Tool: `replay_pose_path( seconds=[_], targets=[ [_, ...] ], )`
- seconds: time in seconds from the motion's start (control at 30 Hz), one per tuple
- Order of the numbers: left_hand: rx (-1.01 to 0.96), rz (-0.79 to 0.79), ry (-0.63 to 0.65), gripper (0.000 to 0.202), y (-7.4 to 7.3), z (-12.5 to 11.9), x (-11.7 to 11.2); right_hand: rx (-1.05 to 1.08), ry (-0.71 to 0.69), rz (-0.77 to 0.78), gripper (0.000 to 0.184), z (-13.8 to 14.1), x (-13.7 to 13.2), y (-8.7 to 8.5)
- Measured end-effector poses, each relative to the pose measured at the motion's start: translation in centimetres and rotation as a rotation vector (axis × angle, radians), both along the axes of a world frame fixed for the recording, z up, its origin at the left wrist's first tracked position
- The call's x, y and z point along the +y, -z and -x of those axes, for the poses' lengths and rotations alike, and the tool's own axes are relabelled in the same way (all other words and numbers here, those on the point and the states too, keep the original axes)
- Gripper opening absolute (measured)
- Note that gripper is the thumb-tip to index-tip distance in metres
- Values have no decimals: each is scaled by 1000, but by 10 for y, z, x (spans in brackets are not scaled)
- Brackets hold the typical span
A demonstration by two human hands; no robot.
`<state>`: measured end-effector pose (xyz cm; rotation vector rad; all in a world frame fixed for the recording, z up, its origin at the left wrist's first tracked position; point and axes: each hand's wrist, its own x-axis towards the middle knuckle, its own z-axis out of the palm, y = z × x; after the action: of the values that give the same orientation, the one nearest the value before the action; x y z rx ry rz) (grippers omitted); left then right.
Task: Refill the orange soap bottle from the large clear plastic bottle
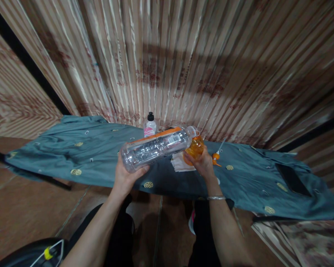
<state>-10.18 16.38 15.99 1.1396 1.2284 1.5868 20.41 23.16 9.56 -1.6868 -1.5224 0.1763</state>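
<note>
My left hand [128,174] is wrapped round the base of a large clear plastic bottle [158,146] with an orange-edged label. The bottle is tilted, its neck slanting up to the right and meeting the mouth of a small orange bottle [195,148]. Fingers of my right hand [202,161] close around that orange bottle. Whether liquid passes between the two cannot be made out. Below the necks lies a white tissue [182,164]. Just right of my right hand is an orange spray or pump head [216,158] with a thin tube.
A white and pink bottle with a black cap [150,126] stands at the back of the cloth-covered table [100,148]. A dark phone [292,180] lies at the right. Patterned curtain [167,66] hangs behind. A black round object [30,254] is on the floor, lower left.
</note>
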Motion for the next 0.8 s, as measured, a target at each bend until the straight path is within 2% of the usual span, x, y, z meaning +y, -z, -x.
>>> replay_pose_path(
  seconds=[0.3, 0.4, 0.57, 0.8],
  targets=[
    [21, -35, -7, 109, 12, 2, 4, -5, 27, 28, 84, 2, 0, -2],
    [-1, -16, 4, 113, 10, 1, 3, -9, 31, 43, 83, 3, 0, -3],
    [18, -26, 26, 108, 4, -1, 1, 1, 35, 24, 82, 4, -2, -3],
    [18, -20, 6, 111, 5, -2, 0, 11, 53, 18, 78, 5, -2, -2]
  ],
)
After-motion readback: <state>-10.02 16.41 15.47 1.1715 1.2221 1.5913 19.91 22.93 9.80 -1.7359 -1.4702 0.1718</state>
